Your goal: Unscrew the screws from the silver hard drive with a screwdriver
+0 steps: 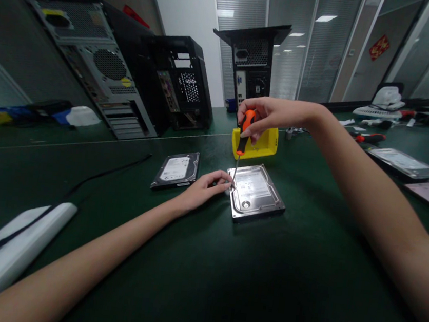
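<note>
Your right hand (266, 116) holds the screwdriver (246, 128) by its orange handle, with the fingers closed around the top, and the tool stands almost upright. Its thin tip comes down to the left edge of the drive (257, 193), close to the far-left corner. The drive lies flat on the table (201, 273) in front of you, label side up. Your left hand (205, 188) rests on the table at the same place. Its fingertips touch the edge of the drive just beside the tip, loosely curled, and they grip nothing that I can see.

I judge the work to be at an early point. The metal cover of the drive sits in its place and looks whole, with no gap along the edges. No loose screws show on the table around it, though they may be too small to tell. The yellow box (266, 145) stands just behind the drive, and its inside is hidden from here. So the screw near this corner seems to be the one in hand, and the other corners look untouched. A second drive (177, 169) lies to the left, near but apart, also closed.
</note>
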Motion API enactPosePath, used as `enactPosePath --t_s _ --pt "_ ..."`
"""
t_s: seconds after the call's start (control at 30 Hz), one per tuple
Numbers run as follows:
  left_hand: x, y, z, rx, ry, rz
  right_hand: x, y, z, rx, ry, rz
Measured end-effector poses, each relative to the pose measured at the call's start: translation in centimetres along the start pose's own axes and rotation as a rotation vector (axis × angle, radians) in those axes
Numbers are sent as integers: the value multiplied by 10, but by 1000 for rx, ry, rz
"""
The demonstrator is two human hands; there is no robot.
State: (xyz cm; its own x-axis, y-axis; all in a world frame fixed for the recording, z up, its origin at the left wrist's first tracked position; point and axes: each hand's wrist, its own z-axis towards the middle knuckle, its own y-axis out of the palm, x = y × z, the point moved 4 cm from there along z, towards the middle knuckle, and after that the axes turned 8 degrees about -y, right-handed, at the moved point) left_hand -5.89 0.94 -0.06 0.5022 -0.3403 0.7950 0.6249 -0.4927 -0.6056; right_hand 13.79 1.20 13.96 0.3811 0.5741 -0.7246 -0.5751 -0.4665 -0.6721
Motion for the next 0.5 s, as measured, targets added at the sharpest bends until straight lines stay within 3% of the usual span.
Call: enactPosePath --t_s 0.5 --pt "-4 0 1 3 1 19 3 4 4 15 -9 2"
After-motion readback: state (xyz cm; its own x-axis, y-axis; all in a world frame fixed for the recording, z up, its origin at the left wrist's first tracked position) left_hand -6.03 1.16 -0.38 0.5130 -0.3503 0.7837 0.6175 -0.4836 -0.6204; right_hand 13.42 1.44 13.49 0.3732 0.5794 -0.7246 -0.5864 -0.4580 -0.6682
